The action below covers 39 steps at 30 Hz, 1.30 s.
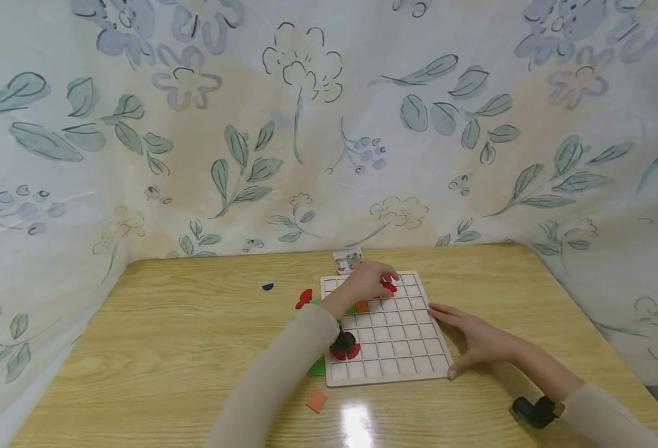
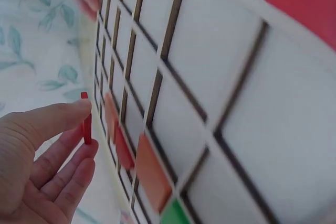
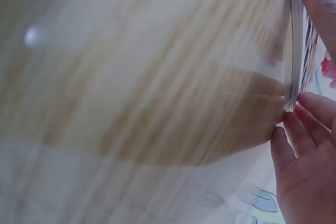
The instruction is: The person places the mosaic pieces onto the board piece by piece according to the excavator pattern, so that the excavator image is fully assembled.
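No text, label, brand, number or sign can be read. The card (image 1: pixel 348 261) bears a small print of coloured patches, too small to tell whether any lettering stands among them.
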### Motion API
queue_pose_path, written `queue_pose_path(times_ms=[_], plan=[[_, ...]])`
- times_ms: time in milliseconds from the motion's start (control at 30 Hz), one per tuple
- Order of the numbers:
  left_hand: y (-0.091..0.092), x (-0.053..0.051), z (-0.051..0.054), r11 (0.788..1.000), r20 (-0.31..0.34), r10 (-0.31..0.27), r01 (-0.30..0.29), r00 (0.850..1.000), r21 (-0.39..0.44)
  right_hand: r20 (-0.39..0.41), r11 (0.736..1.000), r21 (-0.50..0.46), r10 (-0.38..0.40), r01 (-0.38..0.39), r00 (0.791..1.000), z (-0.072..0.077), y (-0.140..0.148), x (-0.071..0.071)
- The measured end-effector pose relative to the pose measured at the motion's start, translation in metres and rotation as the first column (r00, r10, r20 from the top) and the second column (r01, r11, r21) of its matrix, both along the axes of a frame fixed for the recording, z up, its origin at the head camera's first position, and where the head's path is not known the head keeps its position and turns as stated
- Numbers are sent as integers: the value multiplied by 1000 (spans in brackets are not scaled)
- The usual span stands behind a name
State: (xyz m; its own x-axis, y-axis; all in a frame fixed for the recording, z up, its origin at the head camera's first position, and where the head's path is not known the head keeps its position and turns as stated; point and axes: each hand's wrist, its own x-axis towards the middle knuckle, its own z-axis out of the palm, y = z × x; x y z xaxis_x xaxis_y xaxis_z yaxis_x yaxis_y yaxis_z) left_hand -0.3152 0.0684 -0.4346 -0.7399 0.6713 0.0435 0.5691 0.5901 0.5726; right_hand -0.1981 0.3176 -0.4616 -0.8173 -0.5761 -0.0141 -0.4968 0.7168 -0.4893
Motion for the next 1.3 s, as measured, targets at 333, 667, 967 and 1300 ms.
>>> queue_pose_path(times_ms=[333,667,967,1300], plan=[[20,-2,-7,999,-67,-15,12,998,-47,-36,999,28,32,-31,999,1,-2,-6],[22,-4,-16,999,-42,-11,10,999,-39,2,999,27,28,-29,1000,1,-4,-6],[22,-3,-17,1000,-14,-14,14,1000,5,42,1000,16,13,-13,999,1,-2,-6],[23,-1,-15,999,-60,-19,17,998,-43,61,1000,13,2,-3,998,1,-2,-5]])
